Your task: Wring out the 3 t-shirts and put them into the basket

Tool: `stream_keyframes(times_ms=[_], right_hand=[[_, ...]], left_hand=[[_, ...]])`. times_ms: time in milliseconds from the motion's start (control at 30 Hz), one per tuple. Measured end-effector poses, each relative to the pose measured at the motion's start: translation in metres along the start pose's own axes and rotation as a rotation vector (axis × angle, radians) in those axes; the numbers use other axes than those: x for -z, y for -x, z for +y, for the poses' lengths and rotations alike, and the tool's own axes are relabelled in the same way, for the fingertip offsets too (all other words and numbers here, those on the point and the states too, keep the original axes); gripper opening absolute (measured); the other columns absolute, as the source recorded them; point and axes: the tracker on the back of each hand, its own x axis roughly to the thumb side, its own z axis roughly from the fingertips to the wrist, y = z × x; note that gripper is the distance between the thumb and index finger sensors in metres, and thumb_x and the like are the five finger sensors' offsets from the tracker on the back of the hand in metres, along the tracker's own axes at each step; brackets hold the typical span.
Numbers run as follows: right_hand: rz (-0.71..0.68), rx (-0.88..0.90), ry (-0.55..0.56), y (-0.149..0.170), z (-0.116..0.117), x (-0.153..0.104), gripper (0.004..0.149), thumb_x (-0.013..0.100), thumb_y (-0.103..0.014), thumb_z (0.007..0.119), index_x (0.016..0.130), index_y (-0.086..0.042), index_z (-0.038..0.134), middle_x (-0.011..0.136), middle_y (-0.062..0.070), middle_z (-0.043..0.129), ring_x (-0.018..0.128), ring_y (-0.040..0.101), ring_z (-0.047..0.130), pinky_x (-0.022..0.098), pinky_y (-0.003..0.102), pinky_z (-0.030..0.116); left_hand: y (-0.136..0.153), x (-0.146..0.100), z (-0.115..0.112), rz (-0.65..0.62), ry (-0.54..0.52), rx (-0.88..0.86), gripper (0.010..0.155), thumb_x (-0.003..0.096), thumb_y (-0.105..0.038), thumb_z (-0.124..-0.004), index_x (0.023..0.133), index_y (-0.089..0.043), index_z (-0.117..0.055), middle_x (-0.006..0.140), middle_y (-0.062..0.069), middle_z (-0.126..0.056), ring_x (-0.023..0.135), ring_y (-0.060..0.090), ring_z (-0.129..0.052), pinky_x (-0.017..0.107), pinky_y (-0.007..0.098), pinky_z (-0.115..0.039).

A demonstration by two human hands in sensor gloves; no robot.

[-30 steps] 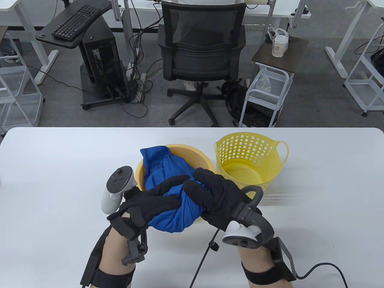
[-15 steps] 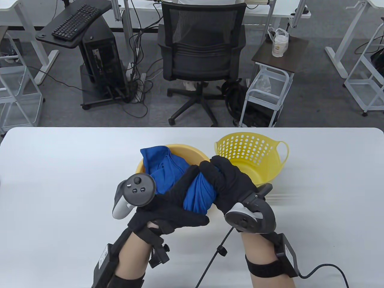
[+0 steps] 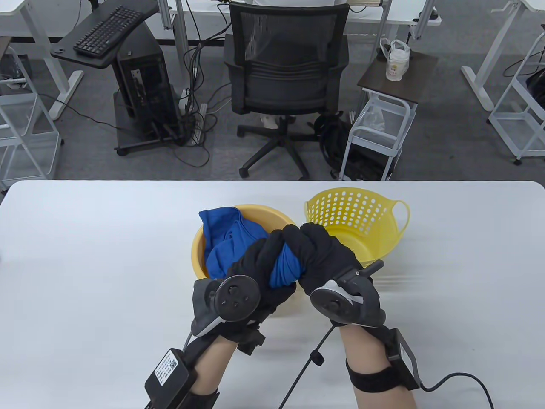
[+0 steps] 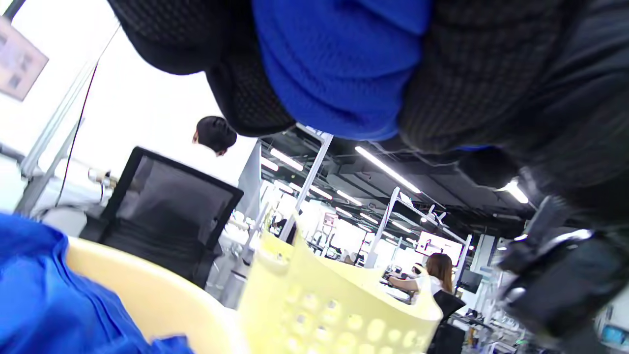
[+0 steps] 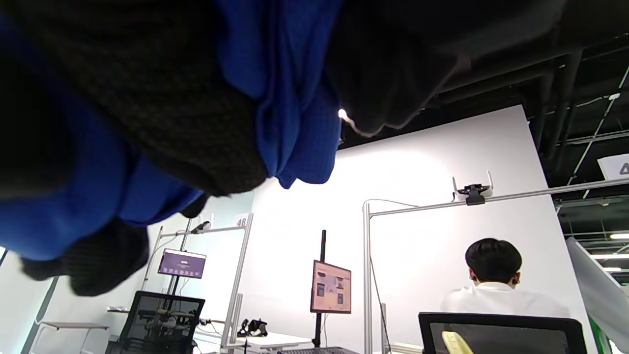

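Observation:
A blue t-shirt (image 3: 284, 267) is bunched tight between both hands above the near rim of a yellow basin (image 3: 259, 211). My left hand (image 3: 255, 272) grips its left end, and my right hand (image 3: 317, 260) grips its right end, fingers curled round the cloth. More blue cloth (image 3: 230, 238) lies in the basin beneath and hangs over its far left rim. The left wrist view shows the blue t-shirt (image 4: 339, 64) squeezed between black gloved fingers (image 4: 471, 73). In the right wrist view the blue t-shirt (image 5: 290, 98) bulges out between dark fingers (image 5: 162, 123). The yellow perforated basket (image 3: 355, 223) stands right of the basin, with nothing showing inside.
The white table (image 3: 85, 264) spreads to either side of the basin. A black cable (image 3: 304, 366) runs across it from near the right wrist toward the bottom edge. Behind the table stand an office chair (image 3: 285, 81) and a small white cart (image 3: 383, 128).
Both hands have rolled in opposite directions on the shirt, drawing closer together. The left tracker has swung down toward the near edge, and the shirt has tightened into a smaller twisted wad.

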Motion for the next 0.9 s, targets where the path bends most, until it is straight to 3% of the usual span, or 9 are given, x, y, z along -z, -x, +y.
stream_keyframes(times_ms=[167,433,633,900], right_hand=[[0.014,-0.011,0.044,-0.016,0.000,0.001,0.097,0.037,-0.028,0.109,0.109,-0.021,0.044,0.090,0.025,0.069,0.029,0.033,0.091,0.010,0.032,0.085],[0.129,0.162,0.075,-0.009,-0.001,0.001,0.097,0.038,-0.026,0.108,0.108,-0.023,0.042,0.091,0.024,0.066,0.033,0.034,0.090,0.012,0.033,0.085],[0.188,0.205,-0.003,-0.008,0.003,0.003,0.097,0.038,-0.023,0.108,0.109,-0.023,0.042,0.092,0.025,0.065,0.034,0.035,0.090,0.014,0.035,0.086],[0.207,0.217,-0.005,-0.004,-0.002,0.004,0.097,0.038,-0.023,0.108,0.109,-0.023,0.042,0.094,0.024,0.064,0.036,0.036,0.090,0.016,0.035,0.086]], left_hand=[[0.016,-0.002,0.007,-0.052,-0.041,-0.038,0.109,0.0425,-0.054,-0.106,0.114,-0.043,-0.025,0.114,0.014,-0.066,0.078,0.030,-0.096,0.058,0.055,-0.080],[-0.010,-0.011,0.020,-0.044,-0.180,0.227,0.104,0.0439,-0.055,-0.102,0.115,-0.040,-0.028,0.114,0.013,-0.066,0.080,0.029,-0.096,0.060,0.056,-0.078],[-0.006,-0.009,0.015,-0.041,-0.159,0.214,0.104,0.0439,-0.055,-0.102,0.115,-0.039,-0.028,0.114,0.013,-0.066,0.080,0.031,-0.095,0.061,0.058,-0.077],[-0.017,-0.011,0.014,-0.040,-0.191,0.247,0.103,0.0453,-0.054,-0.100,0.116,-0.035,-0.027,0.114,0.015,-0.064,0.081,0.032,-0.094,0.061,0.059,-0.076]])
